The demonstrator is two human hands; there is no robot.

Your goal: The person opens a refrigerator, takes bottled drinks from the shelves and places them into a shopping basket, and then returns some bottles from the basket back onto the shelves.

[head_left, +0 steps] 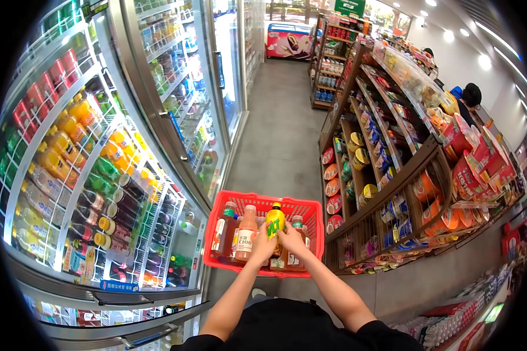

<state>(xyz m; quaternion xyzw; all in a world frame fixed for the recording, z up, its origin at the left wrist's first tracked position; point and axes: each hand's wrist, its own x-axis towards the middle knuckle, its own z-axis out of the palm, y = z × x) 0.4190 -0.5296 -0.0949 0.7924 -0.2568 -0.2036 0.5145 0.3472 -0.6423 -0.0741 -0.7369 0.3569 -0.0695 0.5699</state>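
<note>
Grip: left hand (266,241) and right hand (294,241) both closed around one yellow bottle (275,219), left fingers on its left side, right fingers on its right.
Yellow bottle: black cap uppermost, green lettering on the label; held above the near half of the basket, roughly upright. Base hidden behind the hands; contact with the basket floor cannot be told.
Red basket: perforated plastic basket (317,225), directly in front of the torso, forearms reaching over its near rim. Its support is not visible.
Basket contents, left: dark-brown bottle (223,231) with a pale label, leaning slightly; beside it a pink drink bottle (246,234), white label reading "C100", just left of the left hand.
Basket contents, right: brown drink bottle (297,225) with a pale cap, partly covered by the right hand.
Left of aisle: lit drinks cooler; red cans (45,88) on the upper shelf, orange drink bottles (67,137) below them, dark bottles lower down.
Right of aisle: wooden snack shelving (348,126) with tubs and packets; orange tubs (427,184) behind the near end rail.
Far end: red chest freezer (289,42).
Beyond shelving: another person (469,96), dark-haired, partly hidden.
</note>
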